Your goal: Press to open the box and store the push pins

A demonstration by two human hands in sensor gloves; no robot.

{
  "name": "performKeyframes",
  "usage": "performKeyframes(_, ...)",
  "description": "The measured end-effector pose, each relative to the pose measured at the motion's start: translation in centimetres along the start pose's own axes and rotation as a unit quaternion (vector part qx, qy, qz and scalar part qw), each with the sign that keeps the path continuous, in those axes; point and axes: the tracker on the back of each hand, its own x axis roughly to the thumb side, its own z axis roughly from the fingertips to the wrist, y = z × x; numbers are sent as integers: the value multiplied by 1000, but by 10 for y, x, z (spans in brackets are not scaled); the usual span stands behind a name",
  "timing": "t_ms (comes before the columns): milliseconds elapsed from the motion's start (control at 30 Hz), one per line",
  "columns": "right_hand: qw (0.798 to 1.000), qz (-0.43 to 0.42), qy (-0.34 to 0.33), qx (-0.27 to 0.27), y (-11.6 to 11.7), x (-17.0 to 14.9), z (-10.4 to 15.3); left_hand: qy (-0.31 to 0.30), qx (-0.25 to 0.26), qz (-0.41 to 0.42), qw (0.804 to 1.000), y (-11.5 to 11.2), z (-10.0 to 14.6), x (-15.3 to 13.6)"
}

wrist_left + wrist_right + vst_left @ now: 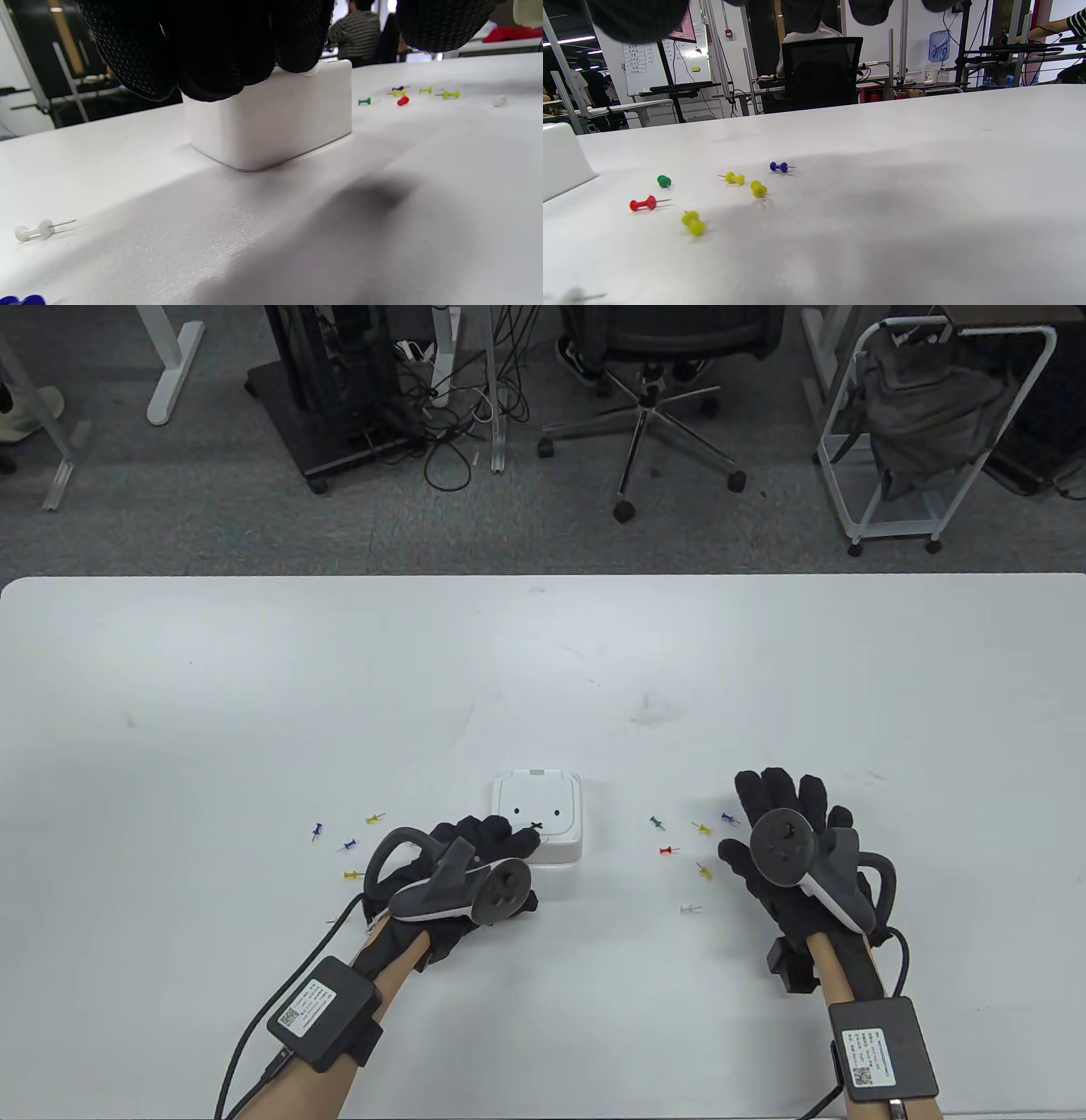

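The white square box (543, 806) with a small drawn face stands shut near the table's middle front. My left hand (496, 838) lies over its near-left corner, fingers fairly straight, and in the left wrist view its fingertips (212, 55) rest on top of the box (275, 118). Several push pins lie to the right of the box, among them a red one (668, 850) (645, 204), a green one (656, 820) (664, 181) and a blue one (728, 818) (779, 167). More pins (348, 845) lie to the left. My right hand (785, 806) is spread flat just right of the right-hand pins and holds nothing.
A clear pin (690, 909) lies apart, nearer the front edge, and another clear pin (38, 228) shows in the left wrist view. The white table (543, 661) stretches far behind the box. An office chair (649, 390) and a trolley (925, 432) stand beyond it.
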Motion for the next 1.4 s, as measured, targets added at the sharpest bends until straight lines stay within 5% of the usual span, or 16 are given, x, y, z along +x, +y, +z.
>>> performKeyframes(1000,1000,-6,8,10,1,-2,1,7,-17,20,1000,19,0,1)
performKeyframes(1400,1000,-7,3,8,1,-1,1,36,-27,64,997,40,7,-32)
